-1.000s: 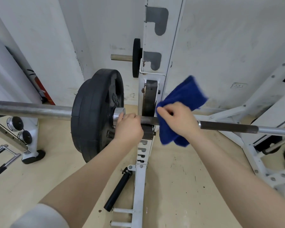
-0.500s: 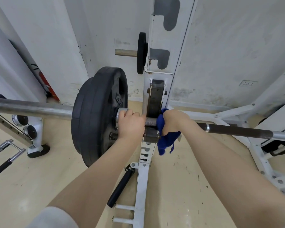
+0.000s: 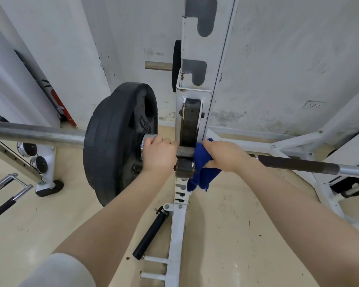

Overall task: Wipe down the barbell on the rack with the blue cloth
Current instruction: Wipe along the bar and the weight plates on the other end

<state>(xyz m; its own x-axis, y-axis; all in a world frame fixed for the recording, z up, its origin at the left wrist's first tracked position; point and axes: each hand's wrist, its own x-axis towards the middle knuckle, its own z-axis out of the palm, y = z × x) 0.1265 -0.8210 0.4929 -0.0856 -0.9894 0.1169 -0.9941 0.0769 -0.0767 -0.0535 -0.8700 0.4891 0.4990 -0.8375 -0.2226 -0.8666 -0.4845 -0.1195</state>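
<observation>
We saw two bare forearms and a pale grey-white short sleeve (image 3: 58, 270) on our left upper arm.

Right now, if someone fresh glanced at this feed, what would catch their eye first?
Probably the blue cloth, bunched under the right hand on the barbell just right of the white rack upright. Next, the big black weight plate at left, with the left hand gripping the bar beside it.

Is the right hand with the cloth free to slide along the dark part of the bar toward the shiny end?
Probably yes: the right hand wraps the blue cloth round the barbell, and nothing sits on that stretch.
</observation>
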